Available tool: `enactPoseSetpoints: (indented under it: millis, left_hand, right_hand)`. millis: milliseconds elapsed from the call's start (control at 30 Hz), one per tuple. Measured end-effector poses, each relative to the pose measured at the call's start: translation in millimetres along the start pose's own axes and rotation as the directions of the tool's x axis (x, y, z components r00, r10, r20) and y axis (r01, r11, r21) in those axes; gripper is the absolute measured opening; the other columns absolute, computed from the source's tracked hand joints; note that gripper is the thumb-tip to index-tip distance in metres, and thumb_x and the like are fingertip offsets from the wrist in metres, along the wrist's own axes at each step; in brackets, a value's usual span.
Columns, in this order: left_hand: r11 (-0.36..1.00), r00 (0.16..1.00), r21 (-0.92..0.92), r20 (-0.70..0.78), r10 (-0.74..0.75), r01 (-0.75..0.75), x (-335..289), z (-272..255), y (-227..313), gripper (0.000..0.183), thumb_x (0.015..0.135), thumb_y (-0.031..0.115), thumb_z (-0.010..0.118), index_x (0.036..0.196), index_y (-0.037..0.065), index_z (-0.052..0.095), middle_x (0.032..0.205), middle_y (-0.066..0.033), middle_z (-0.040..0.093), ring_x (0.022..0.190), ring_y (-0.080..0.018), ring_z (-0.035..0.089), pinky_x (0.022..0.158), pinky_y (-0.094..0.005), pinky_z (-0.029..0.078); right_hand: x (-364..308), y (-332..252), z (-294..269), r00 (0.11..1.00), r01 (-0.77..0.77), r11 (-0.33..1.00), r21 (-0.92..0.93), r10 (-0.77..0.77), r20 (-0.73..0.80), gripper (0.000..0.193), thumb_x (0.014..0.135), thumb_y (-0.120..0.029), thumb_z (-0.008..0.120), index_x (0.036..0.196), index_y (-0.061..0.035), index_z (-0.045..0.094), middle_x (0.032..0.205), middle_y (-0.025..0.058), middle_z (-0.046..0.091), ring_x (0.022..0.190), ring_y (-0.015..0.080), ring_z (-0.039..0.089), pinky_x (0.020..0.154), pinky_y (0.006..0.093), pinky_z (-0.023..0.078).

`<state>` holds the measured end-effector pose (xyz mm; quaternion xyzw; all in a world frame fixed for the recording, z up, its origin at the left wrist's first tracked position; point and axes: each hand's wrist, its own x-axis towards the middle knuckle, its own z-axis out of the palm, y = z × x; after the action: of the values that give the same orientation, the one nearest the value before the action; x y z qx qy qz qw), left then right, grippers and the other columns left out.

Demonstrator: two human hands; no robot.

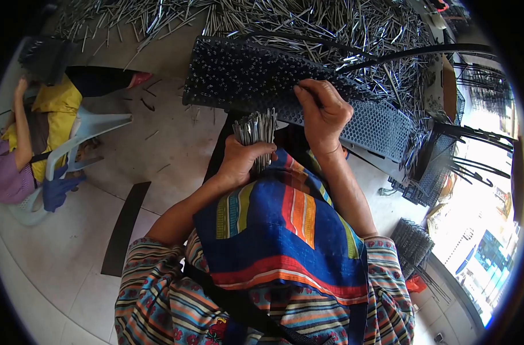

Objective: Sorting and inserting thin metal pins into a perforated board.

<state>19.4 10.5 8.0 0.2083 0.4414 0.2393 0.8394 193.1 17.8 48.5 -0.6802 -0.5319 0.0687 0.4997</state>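
Note:
My left hand (pixel 239 162) is closed round an upright bundle of thin metal strips (pixel 256 127) just above my lap. My right hand (pixel 326 115) is over the near edge of a long dark block full of holes (pixel 239 72); its thumb and forefinger are pressed together, and I cannot make out what is between them. Many of the block's holes hold small shiny ends. Toward its right end the block shows a bare grey honeycomb face (pixel 380 123).
A big heap of loose metal strips (pixel 331 26) spreads behind the block. A curved black bar (pixel 417 53) crosses over it. At left, another person sits on a pale plastic chair (pixel 72 144). Black racks with long prongs (pixel 475 141) stand at right. A dark strip (pixel 125 230) lies on the floor.

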Motion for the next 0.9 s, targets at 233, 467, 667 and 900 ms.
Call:
enactPoseSetpoints:
  millis: [233,467,667,900]
  left_hand:
    - [1.000,1.000,0.017,0.014,-0.005,0.005,1,-1,-1,0.013,0.072,-0.008,0.068,0.084,-0.005,0.064,0.074,-0.0109,0.065,0.061,-0.0199,0.065,0.057,-0.0317,0.052]
    - [0.999,1.000,-0.033,-0.003,-0.021,0.021,-3,2,4,0.017,0.071,-0.010,0.068,0.086,-0.004,0.064,0.074,-0.0099,0.065,0.062,-0.0187,0.064,0.058,-0.0309,0.053]
    - [0.989,0.994,0.109,-0.016,0.104,-0.102,-5,7,4,0.020,0.069,-0.010,0.069,0.087,-0.003,0.064,0.075,-0.0087,0.066,0.062,-0.0161,0.063,0.057,-0.0290,0.053]
    - [0.981,0.991,0.144,0.004,0.133,-0.132,-3,1,-1,0.017,0.069,-0.008,0.070,0.085,-0.002,0.065,0.074,-0.0082,0.066,0.061,-0.0149,0.063,0.058,-0.0274,0.052]
  right_hand:
    - [6,-3,-1,0.997,0.040,0.998,-0.051,-0.036,0.074,0.011,0.077,0.002,0.071,0.087,0.0003,0.069,0.076,0.0094,0.066,0.062,0.0139,0.062,0.057,0.0243,0.048]
    - [-7,-9,1,0.955,0.233,0.926,-0.297,-0.160,0.251,0.020,0.077,-0.003,0.070,0.097,-0.0034,0.069,0.085,0.0106,0.063,0.067,0.0269,0.064,0.059,0.0323,0.051]
    - [-21,-6,-2,0.971,0.093,0.940,-0.328,-0.013,0.238,0.026,0.076,-0.009,0.073,0.101,-0.0049,0.067,0.084,0.0090,0.061,0.063,0.0259,0.063,0.056,0.0342,0.049]
    - [-10,-8,3,0.960,-0.019,0.976,-0.217,0.079,0.270,0.021,0.075,-0.011,0.075,0.092,-0.0021,0.067,0.069,0.0086,0.062,0.054,0.0172,0.061,0.051,0.0283,0.046]
